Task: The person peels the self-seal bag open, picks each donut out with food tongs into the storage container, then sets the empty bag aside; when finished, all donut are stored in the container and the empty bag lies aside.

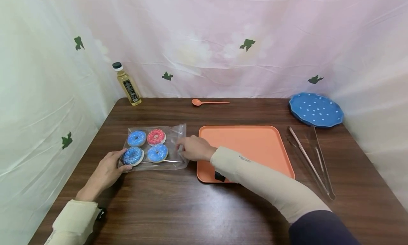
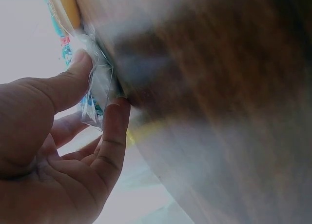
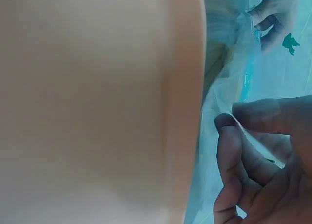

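A clear plastic bag (image 1: pixel 173 164) lies on the table with several sprinkled donuts inside, among them a red donut (image 1: pixel 152 140) and a blue donut (image 1: pixel 157 157). My left hand (image 1: pixel 107 168) grips the bag's near left corner, beside a darker blue donut (image 1: pixel 132 155). In the left wrist view, the thumb and fingers of that hand (image 2: pixel 73 151) close on the crinkled plastic edge. At the bag's right end, my right hand (image 1: pixel 195 148) pinches the film. The right wrist view shows the thumb and forefinger of this hand (image 3: pixel 263 151) meeting on the thin film.
An orange tray (image 1: pixel 245 142) sits just right of the bag, under my right forearm. Metal tongs (image 1: pixel 310 160) lie beyond it, with a blue dotted plate (image 1: pixel 315 110) at the back right corner. An orange spoon (image 1: pixel 210 102) and an oil bottle (image 1: pixel 129 85) are along the back edge.
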`<state>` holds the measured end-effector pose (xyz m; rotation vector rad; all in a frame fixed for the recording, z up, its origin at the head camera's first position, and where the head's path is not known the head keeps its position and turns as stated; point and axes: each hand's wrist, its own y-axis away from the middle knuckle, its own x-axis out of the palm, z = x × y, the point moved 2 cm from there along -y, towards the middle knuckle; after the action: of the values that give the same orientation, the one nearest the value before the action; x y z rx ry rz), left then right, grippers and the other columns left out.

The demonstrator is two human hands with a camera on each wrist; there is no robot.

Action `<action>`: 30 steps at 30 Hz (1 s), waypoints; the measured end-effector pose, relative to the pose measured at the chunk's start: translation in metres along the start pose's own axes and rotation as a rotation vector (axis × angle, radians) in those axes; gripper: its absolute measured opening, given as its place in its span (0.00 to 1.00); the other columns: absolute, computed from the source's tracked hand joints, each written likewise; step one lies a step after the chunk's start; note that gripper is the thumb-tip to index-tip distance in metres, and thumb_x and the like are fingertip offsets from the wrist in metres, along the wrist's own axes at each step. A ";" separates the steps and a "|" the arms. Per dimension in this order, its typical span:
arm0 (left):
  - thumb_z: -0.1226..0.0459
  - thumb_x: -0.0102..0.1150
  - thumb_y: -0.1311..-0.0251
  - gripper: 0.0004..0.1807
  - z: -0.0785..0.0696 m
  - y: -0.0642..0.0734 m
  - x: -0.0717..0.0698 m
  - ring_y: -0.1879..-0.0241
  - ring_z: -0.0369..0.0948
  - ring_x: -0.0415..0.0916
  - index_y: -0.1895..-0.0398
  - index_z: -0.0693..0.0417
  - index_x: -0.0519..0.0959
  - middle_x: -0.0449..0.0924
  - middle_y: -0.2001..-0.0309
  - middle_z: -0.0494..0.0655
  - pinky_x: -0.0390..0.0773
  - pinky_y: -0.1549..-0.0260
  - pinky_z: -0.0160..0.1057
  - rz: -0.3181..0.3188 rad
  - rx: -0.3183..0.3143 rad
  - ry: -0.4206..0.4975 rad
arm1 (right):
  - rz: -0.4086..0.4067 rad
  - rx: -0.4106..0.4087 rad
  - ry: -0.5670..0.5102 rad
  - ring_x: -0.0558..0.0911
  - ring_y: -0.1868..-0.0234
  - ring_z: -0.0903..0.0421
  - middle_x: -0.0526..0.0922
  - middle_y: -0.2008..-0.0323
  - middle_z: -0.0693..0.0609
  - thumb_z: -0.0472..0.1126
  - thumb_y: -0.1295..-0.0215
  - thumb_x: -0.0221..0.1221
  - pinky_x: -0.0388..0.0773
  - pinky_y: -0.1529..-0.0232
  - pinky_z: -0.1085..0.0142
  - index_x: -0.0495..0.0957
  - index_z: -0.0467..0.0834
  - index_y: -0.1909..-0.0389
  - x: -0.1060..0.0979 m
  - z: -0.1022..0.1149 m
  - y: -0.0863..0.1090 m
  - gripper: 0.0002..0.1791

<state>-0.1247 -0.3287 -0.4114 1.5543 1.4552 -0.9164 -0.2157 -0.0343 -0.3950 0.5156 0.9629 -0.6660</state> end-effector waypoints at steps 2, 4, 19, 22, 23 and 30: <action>0.61 0.67 0.36 0.39 0.000 0.000 0.001 0.38 0.71 0.62 0.30 0.75 0.62 0.64 0.39 0.77 0.64 0.42 0.69 0.004 -0.003 -0.001 | 0.019 -0.013 0.028 0.80 0.70 0.63 0.86 0.66 0.60 0.34 0.34 0.58 0.76 0.73 0.66 0.87 0.52 0.55 0.000 0.002 -0.003 0.14; 0.61 0.67 0.36 0.39 0.001 0.000 0.002 0.38 0.71 0.61 0.30 0.75 0.62 0.64 0.39 0.77 0.64 0.42 0.69 0.007 -0.008 -0.003 | 0.034 -0.016 0.051 0.79 0.72 0.63 0.84 0.67 0.61 0.37 0.34 0.60 0.75 0.73 0.66 0.88 0.53 0.62 0.001 0.002 -0.004 0.10; 0.61 0.68 0.36 0.39 0.001 0.001 0.000 0.39 0.72 0.61 0.30 0.76 0.62 0.64 0.39 0.79 0.64 0.43 0.69 0.001 -0.011 -0.016 | -0.015 -0.009 -0.116 0.77 0.73 0.64 0.83 0.74 0.65 0.42 0.37 0.70 0.74 0.70 0.68 0.87 0.51 0.72 -0.005 -0.028 0.008 0.04; 0.60 0.68 0.36 0.39 0.002 0.000 -0.001 0.39 0.72 0.61 0.30 0.75 0.62 0.64 0.39 0.79 0.64 0.42 0.70 0.002 -0.010 -0.017 | -0.006 -0.015 -0.165 0.79 0.71 0.64 0.83 0.74 0.63 0.40 0.37 0.70 0.76 0.67 0.68 0.87 0.49 0.70 -0.007 -0.031 0.010 0.03; 0.60 0.67 0.36 0.39 0.002 0.000 -0.002 0.39 0.72 0.61 0.30 0.75 0.62 0.64 0.39 0.79 0.64 0.42 0.70 0.002 -0.008 -0.017 | -0.004 -0.017 -0.173 0.79 0.70 0.64 0.83 0.73 0.63 0.40 0.36 0.69 0.76 0.67 0.67 0.87 0.49 0.70 -0.008 -0.032 0.009 0.03; 0.61 0.68 0.36 0.39 0.000 0.000 0.000 0.39 0.71 0.62 0.30 0.76 0.62 0.64 0.39 0.79 0.64 0.42 0.69 0.000 0.009 -0.005 | 0.003 -0.026 -0.103 0.78 0.71 0.60 0.84 0.68 0.60 0.39 0.34 0.65 0.76 0.68 0.66 0.86 0.48 0.66 -0.006 -0.019 -0.006 0.03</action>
<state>-0.1249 -0.3287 -0.4110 1.5568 1.4498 -0.9274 -0.2331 -0.0244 -0.3994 0.4556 0.8722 -0.6704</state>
